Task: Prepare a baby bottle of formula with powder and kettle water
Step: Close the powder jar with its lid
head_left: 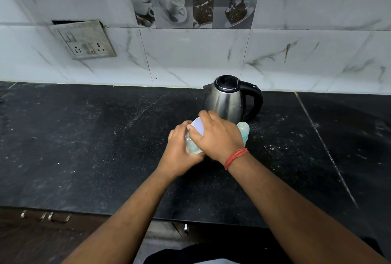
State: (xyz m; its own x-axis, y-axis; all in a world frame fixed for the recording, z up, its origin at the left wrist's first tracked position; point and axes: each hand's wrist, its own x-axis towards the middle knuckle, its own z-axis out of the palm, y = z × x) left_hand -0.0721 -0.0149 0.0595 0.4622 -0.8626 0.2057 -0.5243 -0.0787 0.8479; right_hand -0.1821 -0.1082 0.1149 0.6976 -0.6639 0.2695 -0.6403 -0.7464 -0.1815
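A black stone counter [84,147] runs below marble-look wall tiles [190,56]; a steel kettle [227,100] stands near the wall. Just before it, the left hand [182,153] grips the baby bottle [192,147], while the right hand [220,134] curls over its lilac cap [197,127].

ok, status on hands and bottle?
Left hand grips bottle body. Right hand grips lavender cap. Kettle right behind, lid shut, nothing blocking.

Dusty black countertop [84,147], marbled wall tiles [190,56], tilted switchboard [83,40], coffee-picture tiles [190,3].
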